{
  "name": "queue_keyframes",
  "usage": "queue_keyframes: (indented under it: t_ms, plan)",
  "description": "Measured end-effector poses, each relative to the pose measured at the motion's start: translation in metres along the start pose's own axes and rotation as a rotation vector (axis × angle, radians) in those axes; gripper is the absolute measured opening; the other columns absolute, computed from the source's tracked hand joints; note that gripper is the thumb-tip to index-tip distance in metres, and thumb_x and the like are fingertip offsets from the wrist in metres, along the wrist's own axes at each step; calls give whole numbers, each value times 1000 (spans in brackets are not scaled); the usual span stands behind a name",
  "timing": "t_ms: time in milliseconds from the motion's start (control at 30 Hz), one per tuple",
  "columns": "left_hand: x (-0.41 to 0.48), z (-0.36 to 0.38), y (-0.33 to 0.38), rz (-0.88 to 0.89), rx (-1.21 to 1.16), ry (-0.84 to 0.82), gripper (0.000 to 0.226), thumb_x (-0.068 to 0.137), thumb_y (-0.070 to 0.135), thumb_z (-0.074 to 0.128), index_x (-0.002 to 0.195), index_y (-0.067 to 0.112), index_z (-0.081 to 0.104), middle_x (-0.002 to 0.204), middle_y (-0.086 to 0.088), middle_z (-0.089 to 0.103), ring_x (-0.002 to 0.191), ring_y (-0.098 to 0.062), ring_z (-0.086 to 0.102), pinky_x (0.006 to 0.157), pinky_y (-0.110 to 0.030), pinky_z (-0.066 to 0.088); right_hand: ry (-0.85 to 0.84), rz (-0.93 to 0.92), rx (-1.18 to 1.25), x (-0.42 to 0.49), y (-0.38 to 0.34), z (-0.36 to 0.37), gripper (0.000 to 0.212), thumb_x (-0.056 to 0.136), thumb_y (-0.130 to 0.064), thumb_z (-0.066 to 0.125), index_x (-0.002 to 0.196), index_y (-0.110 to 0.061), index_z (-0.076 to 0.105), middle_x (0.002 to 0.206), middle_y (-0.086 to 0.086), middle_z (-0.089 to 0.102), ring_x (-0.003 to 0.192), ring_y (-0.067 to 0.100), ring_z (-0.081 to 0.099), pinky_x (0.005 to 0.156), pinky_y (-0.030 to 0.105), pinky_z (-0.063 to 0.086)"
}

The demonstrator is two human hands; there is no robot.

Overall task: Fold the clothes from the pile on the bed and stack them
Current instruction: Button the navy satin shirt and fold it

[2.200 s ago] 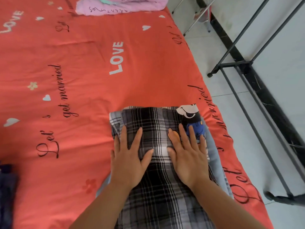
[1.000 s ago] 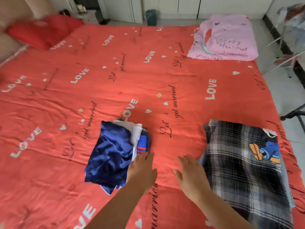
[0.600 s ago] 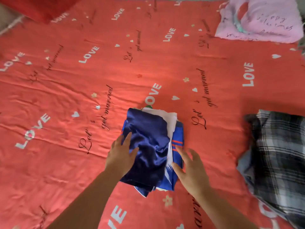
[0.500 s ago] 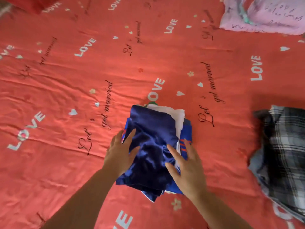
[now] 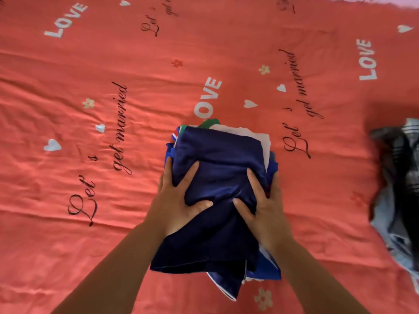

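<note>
The pile [image 5: 217, 155] is grasped on the bed [image 5: 90, 64], the left hand [image 5: 179, 200] clasped on its left and the right hand [image 5: 265, 207] on its right. A plaid stack [image 5: 399, 177] is seen well right of the pile.

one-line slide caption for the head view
On a red bedspread, the left hand and right hand grip a stack of blue clothes.

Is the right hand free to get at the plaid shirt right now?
Probably not yet: the right hand grips the blue clothes stack. Nothing but bare bedspread lies between it and the plaid shirt, so letting go should suffice.
</note>
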State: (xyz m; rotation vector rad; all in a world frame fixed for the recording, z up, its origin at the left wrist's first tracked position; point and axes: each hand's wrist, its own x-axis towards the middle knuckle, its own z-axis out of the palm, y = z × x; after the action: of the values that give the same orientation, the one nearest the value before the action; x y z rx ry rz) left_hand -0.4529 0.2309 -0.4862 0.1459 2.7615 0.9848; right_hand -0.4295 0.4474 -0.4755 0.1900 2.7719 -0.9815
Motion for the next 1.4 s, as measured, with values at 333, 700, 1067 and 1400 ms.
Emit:
queue_keyframes:
  t_ms: [333,700,1067,1400]
  plan:
    - [12,9,-14,-164,-99,-61,104,48,74,63,123,68,-8,153,-7,-3,143,-23,15,110,-26,21,0,-38,128,13,5,15,74,67,-66,54,119,-78,3,155,-3,-5,144,21,12,105,25,22]
    - [0,-8,34,-120,-304,49,108,61,35,84,137,50,8,138,-9,39,125,-20,44,105,-31,38,20,-117,278,13,-1,-32,80,76,-21,70,119,-69,23,144,0,21,122,8,37,98,15,30]
    - [1,17,235,45,-338,65,110,59,39,83,135,52,5,137,-8,34,127,-21,39,105,-25,32,169,-147,103,-28,62,-225,83,76,-33,71,117,-78,14,146,-4,18,129,16,35,101,25,34]
    - [30,133,440,157,-381,76,107,57,48,80,131,56,4,124,8,23,127,-10,30,93,5,8,321,-110,-80,-44,207,-411,84,74,-36,72,123,-74,16,148,-4,15,133,17,29,101,21,26]
